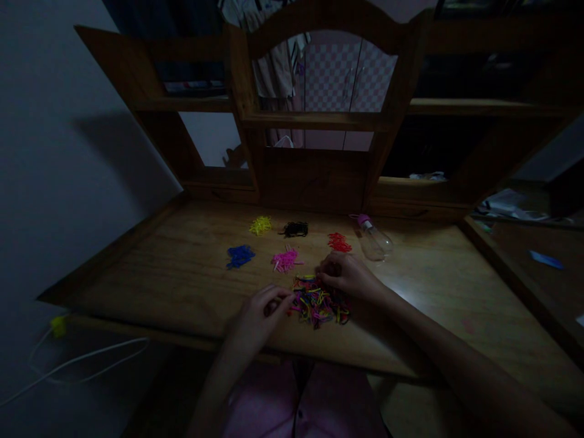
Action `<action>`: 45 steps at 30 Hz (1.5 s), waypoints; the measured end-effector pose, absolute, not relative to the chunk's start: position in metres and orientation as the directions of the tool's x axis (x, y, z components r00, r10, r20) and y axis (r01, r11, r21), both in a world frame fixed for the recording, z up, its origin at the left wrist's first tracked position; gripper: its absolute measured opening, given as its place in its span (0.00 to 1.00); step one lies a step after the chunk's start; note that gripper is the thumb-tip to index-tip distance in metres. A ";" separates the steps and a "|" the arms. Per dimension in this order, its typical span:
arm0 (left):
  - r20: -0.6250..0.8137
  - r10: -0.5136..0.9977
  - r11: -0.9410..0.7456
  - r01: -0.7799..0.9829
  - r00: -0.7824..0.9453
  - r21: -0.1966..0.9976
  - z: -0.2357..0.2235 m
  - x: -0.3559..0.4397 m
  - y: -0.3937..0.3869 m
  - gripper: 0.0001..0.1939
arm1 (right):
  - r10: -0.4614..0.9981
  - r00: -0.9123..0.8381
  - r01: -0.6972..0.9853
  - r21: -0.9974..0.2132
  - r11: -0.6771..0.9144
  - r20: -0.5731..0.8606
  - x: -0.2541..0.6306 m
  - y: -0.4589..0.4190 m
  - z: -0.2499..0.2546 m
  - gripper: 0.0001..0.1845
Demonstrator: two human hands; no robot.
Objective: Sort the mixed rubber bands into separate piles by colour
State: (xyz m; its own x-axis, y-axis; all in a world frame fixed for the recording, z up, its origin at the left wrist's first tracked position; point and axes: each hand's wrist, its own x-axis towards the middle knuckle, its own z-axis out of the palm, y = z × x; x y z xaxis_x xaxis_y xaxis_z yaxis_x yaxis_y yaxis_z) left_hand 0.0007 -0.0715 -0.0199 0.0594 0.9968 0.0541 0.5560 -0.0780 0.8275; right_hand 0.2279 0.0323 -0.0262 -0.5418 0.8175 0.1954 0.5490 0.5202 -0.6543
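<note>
My pink clothing [260,404] is nearest in the head view, by the front edge of the wooden desk [173,267]. On the desk before me lies a mixed pile [317,304] of thin, band-like pieces in several colours. My left hand [255,313] is at its left side, thumb and forefinger curled towards each other; my right hand [351,277] reaches over its far edge, fingers bent down. I cannot tell whether either set of fingers grips a piece. Beyond the mix sit a pink pile [286,260] and a red pile [340,242], with a blue pile [239,256] to the left. Farther back are a yellow pile [260,225] and a black pile [296,229]. A clear, pink-capped bottle [376,244] is just right of the red.
</note>
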 end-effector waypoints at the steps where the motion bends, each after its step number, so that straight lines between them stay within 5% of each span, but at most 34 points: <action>1: 0.057 0.997 -0.078 0.549 0.056 0.832 -0.020 0.001 -0.071 0.12 | 0.820 -0.544 0.539 -0.673 0.506 0.180 0.228 0.032 -0.026 0.07; 10: 0.010 0.999 -0.026 0.444 0.038 0.896 -0.026 -0.003 -0.064 0.13 | 0.819 -0.569 0.225 -0.972 0.068 -0.075 0.233 0.046 -0.027 0.14; 36: 0.012 0.998 -0.034 0.395 0.059 0.918 -0.028 -0.006 -0.064 0.14 | 0.759 -0.613 -0.058 -0.946 -0.320 -0.219 0.232 0.039 -0.015 0.10; 45: 0.001 0.997 -0.029 0.378 0.076 0.925 -0.024 -0.006 -0.066 0.15 | 0.745 -0.633 0.008 -0.964 -0.265 -0.210 0.235 0.039 -0.019 0.14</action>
State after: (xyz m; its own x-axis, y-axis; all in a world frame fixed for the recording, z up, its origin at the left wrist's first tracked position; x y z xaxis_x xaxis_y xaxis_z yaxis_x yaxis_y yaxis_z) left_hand -0.0064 -0.0656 -0.0240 0.0759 0.9971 0.0006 0.3785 -0.0293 0.9251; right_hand 0.2351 0.0391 -0.0189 -0.6328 0.7452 -0.2103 0.0082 -0.2652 -0.9642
